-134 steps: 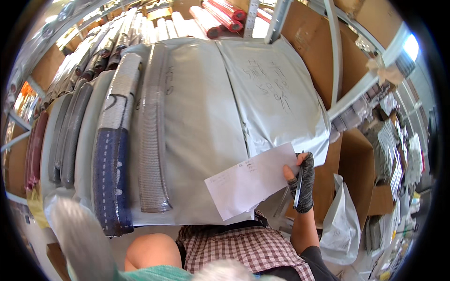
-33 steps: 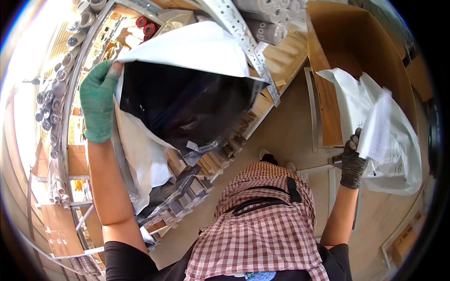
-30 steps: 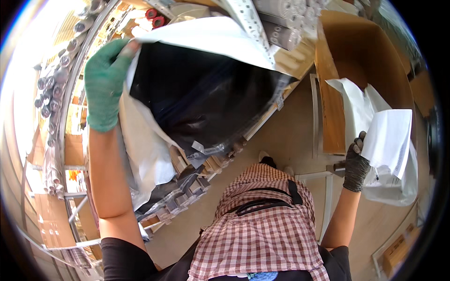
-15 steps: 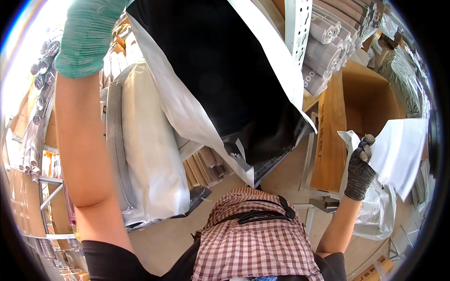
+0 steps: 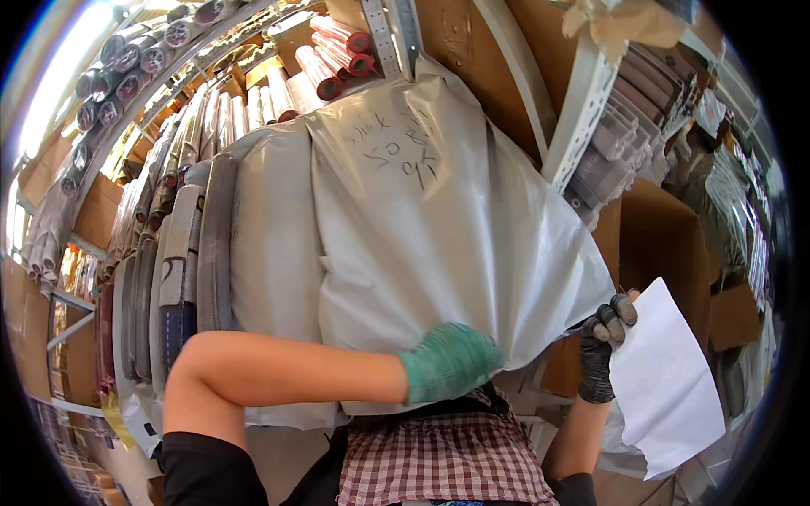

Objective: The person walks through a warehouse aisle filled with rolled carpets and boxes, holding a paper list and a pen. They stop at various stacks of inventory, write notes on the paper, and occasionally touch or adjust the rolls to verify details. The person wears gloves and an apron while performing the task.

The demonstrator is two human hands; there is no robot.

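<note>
A large white plastic bag [image 5: 405,244] with handwriting near its top spreads in front of me, draped against the rolled goods. My left hand [image 5: 451,363], in a green knit glove, is closed on the bag's lower edge, just above my checked apron [image 5: 447,460]. Its fingertips are partly hidden and slightly smeared. To the right, my right hand [image 5: 603,341] wears a dark grey glove and grips a white sheet of paper [image 5: 666,379]. The bag's right corner meets this hand's fingers; whether they pinch it too I cannot tell.
Rolls wrapped in plastic [image 5: 177,253] stand in a row on the left, with more rolls [image 5: 126,59] racked beyond. A perforated metal post [image 5: 582,110] rises behind the bag's right side. An open cardboard box [image 5: 666,236] sits at right, beside stacked wrapped rolls [image 5: 612,152].
My left hand has come down from the upper left to the bag's lower edge. The bag's black inside is now out of sight, its white outside showing. My right hand keeps the paper, slightly lower and further left.
</note>
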